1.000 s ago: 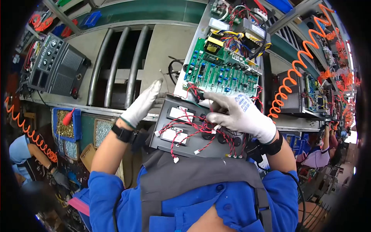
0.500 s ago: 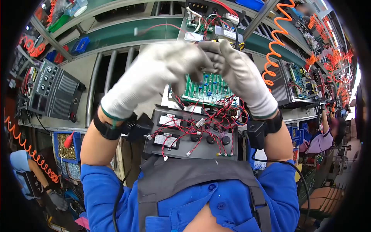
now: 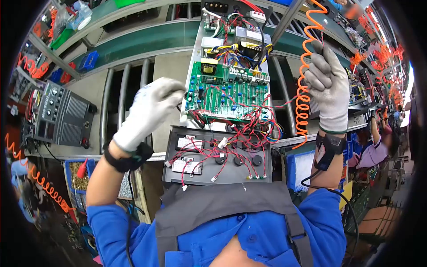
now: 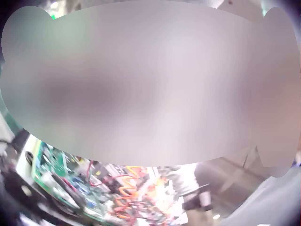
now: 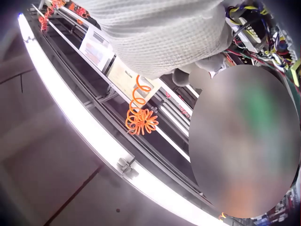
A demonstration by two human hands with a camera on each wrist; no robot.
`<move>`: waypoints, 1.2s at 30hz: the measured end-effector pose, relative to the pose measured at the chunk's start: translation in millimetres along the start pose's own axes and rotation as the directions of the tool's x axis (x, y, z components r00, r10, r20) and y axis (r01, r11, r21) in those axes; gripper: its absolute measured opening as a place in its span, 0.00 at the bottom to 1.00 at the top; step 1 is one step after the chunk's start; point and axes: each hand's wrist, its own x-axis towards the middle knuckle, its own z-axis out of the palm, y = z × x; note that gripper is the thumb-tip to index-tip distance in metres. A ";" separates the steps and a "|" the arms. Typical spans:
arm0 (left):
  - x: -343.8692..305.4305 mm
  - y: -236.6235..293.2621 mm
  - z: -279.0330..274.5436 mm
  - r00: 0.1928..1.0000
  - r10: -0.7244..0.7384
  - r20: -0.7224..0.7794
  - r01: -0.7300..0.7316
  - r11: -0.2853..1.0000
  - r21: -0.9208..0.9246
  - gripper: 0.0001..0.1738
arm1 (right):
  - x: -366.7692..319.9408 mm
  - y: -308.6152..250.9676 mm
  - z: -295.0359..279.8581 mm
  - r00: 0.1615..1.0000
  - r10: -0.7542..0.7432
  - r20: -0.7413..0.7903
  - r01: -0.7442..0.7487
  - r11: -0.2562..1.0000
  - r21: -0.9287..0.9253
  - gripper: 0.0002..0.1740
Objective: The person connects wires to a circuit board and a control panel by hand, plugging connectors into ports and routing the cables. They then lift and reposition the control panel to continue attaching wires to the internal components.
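Observation:
Above the right rollers is my raised right hand (image 3: 329,84), its fingers curled round a thin red wire (image 3: 287,103) that stretches from the wire bundle; a small white connector (image 3: 325,21) shows above the fingertips. My left hand (image 3: 153,109) is beside the left edge of the green circuit board (image 3: 227,98), with bent fingers; whether they hold anything is hidden. The board lies in an open metal chassis (image 3: 189,75). Nearer my body is a dark panel (image 3: 213,173) with red wires, white connectors and black round parts. In the right wrist view the white glove (image 5: 164,37) fills the top.
A grey machine (image 3: 66,115) stands at the left beside metal rollers (image 3: 125,89). An orange coiled hose (image 3: 303,107) hangs beside my right hand. Bins of small parts (image 3: 78,175) are at the lower left. Other people work at both sides.
My hands have come apart from above the board: the right moved right and up with the red wire, the left moved left and down. The chassis and panel appear farther left in view.

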 end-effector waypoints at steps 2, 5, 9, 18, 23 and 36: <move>8.2 0.3 29.1 0.975 0.220 0.009 -0.219 0.961 0.172 0.10 | -2.1 -1.4 7.3 1.000 0.026 0.006 -0.026 0.999 -0.026 0.20; 1.8 17.3 57.5 0.956 0.246 0.158 -0.283 0.913 0.293 0.14 | -4.4 -18.1 4.7 0.993 -0.021 0.112 0.017 0.999 0.039 0.21; -8.1 10.7 68.7 0.928 0.331 0.170 -0.371 0.866 0.336 0.16 | -16.4 -66.6 1.5 0.974 -0.124 0.190 0.130 0.991 -0.021 0.24; -11.2 -2.9 24.3 0.901 0.309 0.306 -0.432 0.715 0.550 0.09 | -56.4 -170.0 -30.7 0.960 -0.219 0.176 0.226 0.974 -0.019 0.16; -10.7 -1.1 46.3 0.886 0.366 0.283 -0.461 0.651 0.603 0.07 | -57.2 -148.3 -37.3 0.947 -0.321 -0.011 0.312 0.930 -0.196 0.16; -17.8 5.2 30.9 0.834 -0.532 0.145 0.381 0.747 0.545 0.30 | -5.0 -70.0 -47.3 0.954 -0.051 0.296 0.038 0.998 0.050 0.23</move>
